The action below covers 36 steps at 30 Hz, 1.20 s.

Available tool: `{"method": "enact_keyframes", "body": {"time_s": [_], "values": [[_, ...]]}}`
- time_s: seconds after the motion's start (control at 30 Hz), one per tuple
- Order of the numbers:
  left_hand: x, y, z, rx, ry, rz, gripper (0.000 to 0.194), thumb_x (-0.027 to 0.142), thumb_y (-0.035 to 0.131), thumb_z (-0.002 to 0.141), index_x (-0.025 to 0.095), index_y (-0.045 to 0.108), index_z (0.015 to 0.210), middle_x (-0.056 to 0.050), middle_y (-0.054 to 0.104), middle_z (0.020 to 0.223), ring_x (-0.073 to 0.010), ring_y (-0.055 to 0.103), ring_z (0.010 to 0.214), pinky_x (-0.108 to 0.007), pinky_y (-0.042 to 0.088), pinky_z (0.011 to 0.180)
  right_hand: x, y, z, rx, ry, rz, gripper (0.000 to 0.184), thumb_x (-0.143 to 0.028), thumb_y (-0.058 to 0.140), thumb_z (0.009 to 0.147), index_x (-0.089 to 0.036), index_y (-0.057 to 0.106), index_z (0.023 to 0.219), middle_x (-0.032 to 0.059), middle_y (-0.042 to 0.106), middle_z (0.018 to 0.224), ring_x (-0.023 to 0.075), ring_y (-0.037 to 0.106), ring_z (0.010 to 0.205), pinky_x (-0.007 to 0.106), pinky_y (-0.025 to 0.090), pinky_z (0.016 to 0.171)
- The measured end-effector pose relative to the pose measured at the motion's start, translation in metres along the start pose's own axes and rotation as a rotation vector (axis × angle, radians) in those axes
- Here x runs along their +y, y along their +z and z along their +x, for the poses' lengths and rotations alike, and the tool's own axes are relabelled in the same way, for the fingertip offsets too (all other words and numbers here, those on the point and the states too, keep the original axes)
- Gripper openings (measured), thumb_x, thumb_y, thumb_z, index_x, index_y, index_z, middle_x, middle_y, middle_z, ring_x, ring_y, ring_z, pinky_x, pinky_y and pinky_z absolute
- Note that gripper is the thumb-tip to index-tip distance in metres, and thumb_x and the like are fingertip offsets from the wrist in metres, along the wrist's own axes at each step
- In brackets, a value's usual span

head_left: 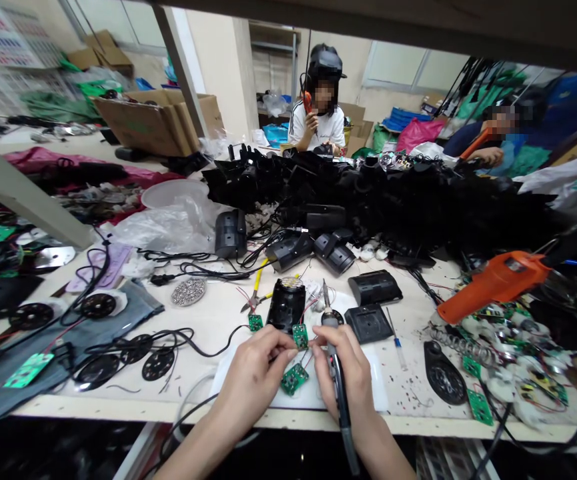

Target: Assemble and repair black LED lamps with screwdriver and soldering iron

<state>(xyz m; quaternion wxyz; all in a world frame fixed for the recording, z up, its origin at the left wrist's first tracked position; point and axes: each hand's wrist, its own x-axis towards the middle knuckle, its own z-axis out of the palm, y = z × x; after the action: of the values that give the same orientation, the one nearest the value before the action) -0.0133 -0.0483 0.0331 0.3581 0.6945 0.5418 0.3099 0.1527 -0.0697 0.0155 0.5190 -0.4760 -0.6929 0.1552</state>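
My left hand is closed in a pinch at the edge of a small green circuit board. A black soldering iron lies in my right hand, its metal tip pointing away from me. The thumb and forefinger of that hand are close to thin wires beside the board. Just below, between both hands, is a second green circuit board. Beyond my fingers stands an open black housing. Yellow-handled cutters and another small board lie to its left.
A large heap of black parts spans the back. Loose black housings lie before it. On the right are an orange-handled tool, a spring and piled boards. Cables and black discs cover the left. Two people sit opposite.
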Motion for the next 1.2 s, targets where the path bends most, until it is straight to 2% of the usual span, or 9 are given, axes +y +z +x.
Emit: {"method": "enact_keyframes", "body": {"time_s": [0.13,0.3,0.5,0.6,0.83,1.03,1.2], "values": [[-0.005,-0.002,0.003,-0.001,-0.115,-0.100,0.020,0.037,0.054,0.087,0.020,0.064,0.084,-0.003,0.066,0.079,-0.0174,0.060,0.069,-0.029,0.045,0.066,-0.002,-0.007,-0.003,0.031,0.013,-0.028,0.026,-0.010,0.051,0.093,-0.021,0.058,0.116,0.0036,0.055,0.088,0.0157,0.060,0.079,0.028,0.052,0.073],[-0.008,-0.001,0.006,-0.017,-0.273,-0.384,0.027,0.045,0.060,0.080,0.018,0.062,0.083,0.002,0.058,0.062,-0.0146,0.054,0.057,-0.026,0.044,0.056,-0.002,-0.012,-0.010,0.031,0.073,-0.055,0.024,-0.012,0.049,0.095,-0.020,0.059,0.115,0.0046,0.056,0.089,0.0163,0.062,0.080,0.029,0.053,0.074],[0.006,0.000,0.006,-0.004,-0.379,-0.656,0.032,0.045,0.075,0.068,0.017,0.062,0.075,0.000,0.064,0.072,-0.0136,0.059,0.066,-0.025,0.051,0.064,-0.003,-0.002,-0.008,0.057,0.136,-0.050,0.021,-0.017,0.053,0.094,-0.021,0.059,0.114,0.0043,0.057,0.091,0.0161,0.062,0.078,0.027,0.054,0.069],[0.010,0.000,0.005,0.002,-0.401,-0.718,0.033,0.045,0.079,0.065,0.017,0.064,0.075,-0.003,0.068,0.082,-0.0152,0.064,0.074,-0.026,0.054,0.071,-0.004,0.003,-0.005,0.081,0.150,-0.018,0.024,-0.017,0.053,0.094,-0.022,0.057,0.117,0.0041,0.056,0.092,0.0158,0.062,0.080,0.028,0.055,0.072],[0.013,0.007,0.001,-0.005,-0.409,-0.831,0.039,0.047,0.084,0.062,0.016,0.066,0.076,-0.004,0.070,0.083,-0.0181,0.067,0.083,-0.028,0.056,0.079,0.001,0.000,-0.005,0.109,0.169,-0.006,0.024,-0.017,0.051,0.094,-0.022,0.058,0.116,0.0050,0.058,0.094,0.0171,0.063,0.083,0.030,0.057,0.072],[0.035,0.015,0.000,-0.050,-0.400,-0.852,0.041,0.048,0.086,0.060,0.015,0.066,0.074,-0.005,0.071,0.087,-0.0160,0.067,0.078,-0.027,0.056,0.077,0.003,-0.020,-0.006,0.158,0.118,-0.072,0.025,-0.016,0.054,0.092,-0.022,0.058,0.115,0.0036,0.061,0.093,0.0162,0.065,0.083,0.027,0.058,0.072],[0.051,0.039,0.003,-0.124,-0.378,-0.858,0.038,0.045,0.084,0.062,0.016,0.065,0.075,-0.005,0.069,0.095,-0.0149,0.066,0.075,-0.029,0.056,0.076,0.008,-0.047,-0.012,0.207,0.119,-0.128,0.025,-0.014,0.053,0.093,-0.023,0.057,0.116,0.0043,0.061,0.095,0.0165,0.064,0.085,0.029,0.057,0.072]]}}
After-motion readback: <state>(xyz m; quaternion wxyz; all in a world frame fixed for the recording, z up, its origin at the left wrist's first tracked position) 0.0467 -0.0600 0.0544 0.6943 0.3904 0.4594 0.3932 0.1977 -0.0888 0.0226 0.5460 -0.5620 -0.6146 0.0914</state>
